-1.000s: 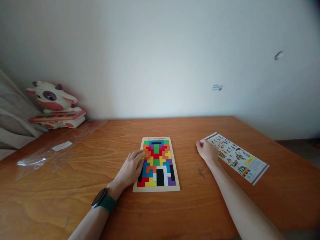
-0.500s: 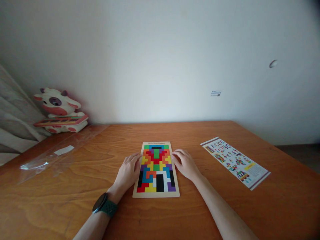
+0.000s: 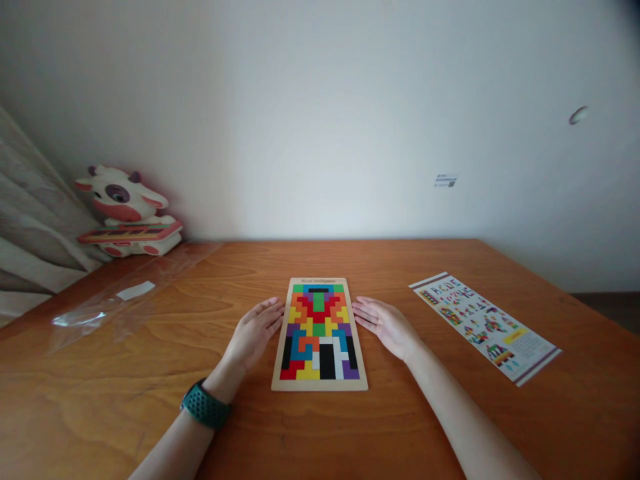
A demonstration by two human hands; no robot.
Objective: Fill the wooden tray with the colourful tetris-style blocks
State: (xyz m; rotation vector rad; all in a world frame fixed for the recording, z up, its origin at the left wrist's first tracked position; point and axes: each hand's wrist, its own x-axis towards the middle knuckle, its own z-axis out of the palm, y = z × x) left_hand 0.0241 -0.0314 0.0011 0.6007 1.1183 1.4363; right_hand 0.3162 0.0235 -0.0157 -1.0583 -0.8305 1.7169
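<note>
A wooden puzzle board [image 3: 320, 385] lies flat on the table in the middle of the view. Its frame is filled with coloured block pieces in red, yellow, green, blue, orange, purple, black and white. My left hand [image 3: 256, 331], with a dark green watch strap [image 3: 206, 405] on its wrist, rests beside the board's left edge, fingers stretched out. On the opposite side my right hand [image 3: 387, 327] lies by the right edge, its fingers extended and slightly spread. Neither hand holds anything.
A printed pattern sheet [image 3: 523, 337] lies on the wooden table [image 3: 150, 373] to the right. At the back left stands a cow toy with a keyboard [image 3: 131, 213], behind a clear plastic bag [image 3: 83, 319]. A white wall [image 3: 320, 133] rises behind.
Both hands have turned and opened outward, and my right hand has drawn slightly away from the board. The whole view has shifted a little.
</note>
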